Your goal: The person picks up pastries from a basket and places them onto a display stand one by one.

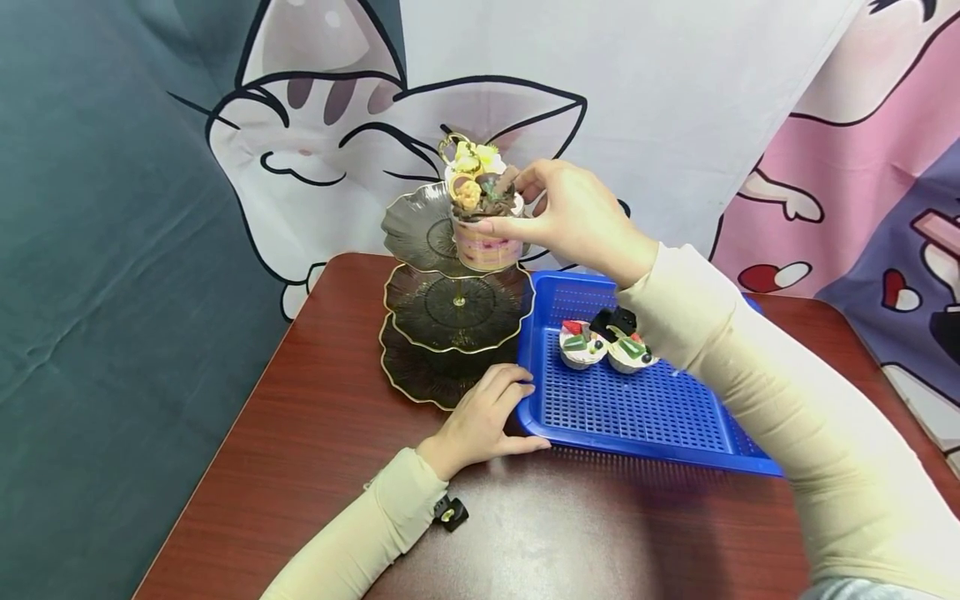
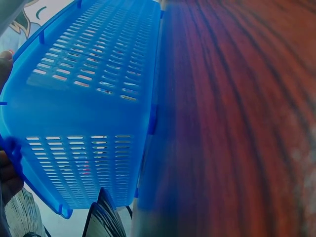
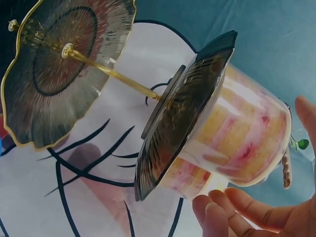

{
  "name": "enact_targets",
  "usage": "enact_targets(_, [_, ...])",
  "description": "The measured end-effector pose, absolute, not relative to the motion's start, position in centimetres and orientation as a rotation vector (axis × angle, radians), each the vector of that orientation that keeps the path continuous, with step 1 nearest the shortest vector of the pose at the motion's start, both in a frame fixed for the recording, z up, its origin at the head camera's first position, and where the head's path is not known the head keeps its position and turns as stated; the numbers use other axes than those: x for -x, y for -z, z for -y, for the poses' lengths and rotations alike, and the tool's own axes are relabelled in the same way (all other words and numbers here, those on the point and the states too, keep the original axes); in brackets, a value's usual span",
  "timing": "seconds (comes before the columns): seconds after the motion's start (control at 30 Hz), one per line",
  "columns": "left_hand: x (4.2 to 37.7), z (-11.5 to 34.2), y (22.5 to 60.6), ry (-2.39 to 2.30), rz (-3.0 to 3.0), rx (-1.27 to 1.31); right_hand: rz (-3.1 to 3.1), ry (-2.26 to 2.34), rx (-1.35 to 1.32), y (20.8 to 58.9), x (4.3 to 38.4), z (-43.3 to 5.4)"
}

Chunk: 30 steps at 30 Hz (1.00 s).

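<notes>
My right hand (image 1: 573, 212) is at the upper tier (image 1: 420, 225) of a dark, gold-rimmed three-tier cake stand. Its thumb and fingers are spread around a layered dessert cup (image 1: 487, 250) topped with chocolate and a cookie. The right wrist view shows this cup (image 3: 242, 128) standing on the top plate (image 3: 190, 113), with a gap between the thumb (image 3: 306, 113) and its wall. Behind it is a second dessert cup (image 3: 185, 177), its yellow topping (image 1: 476, 157) visible from the head. My left hand (image 1: 483, 417) holds the near left corner of a blue plastic basket (image 1: 536, 408).
Inside the basket are two cream-topped cupcakes (image 1: 581, 346) with fruit and a dark item (image 1: 613, 323) behind them. The stand's middle tier (image 1: 420, 308) and bottom tier (image 1: 405, 371) sit left of the basket on the brown table (image 1: 300, 450). A cartoon cloth (image 1: 637, 100) hangs behind.
</notes>
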<state>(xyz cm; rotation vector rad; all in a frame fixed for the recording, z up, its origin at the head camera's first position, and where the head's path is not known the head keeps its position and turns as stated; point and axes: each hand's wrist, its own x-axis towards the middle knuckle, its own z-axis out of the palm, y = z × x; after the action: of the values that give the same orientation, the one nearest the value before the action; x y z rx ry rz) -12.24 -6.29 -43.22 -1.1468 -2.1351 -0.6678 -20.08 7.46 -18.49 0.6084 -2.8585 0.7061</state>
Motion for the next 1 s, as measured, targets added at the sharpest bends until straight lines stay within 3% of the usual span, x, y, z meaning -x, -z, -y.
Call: enact_targets(1.0, [12.1,6.3,43.3,0.687,2.126,1.146,2.834,-0.834,-0.678,19.8,19.6,-11.3])
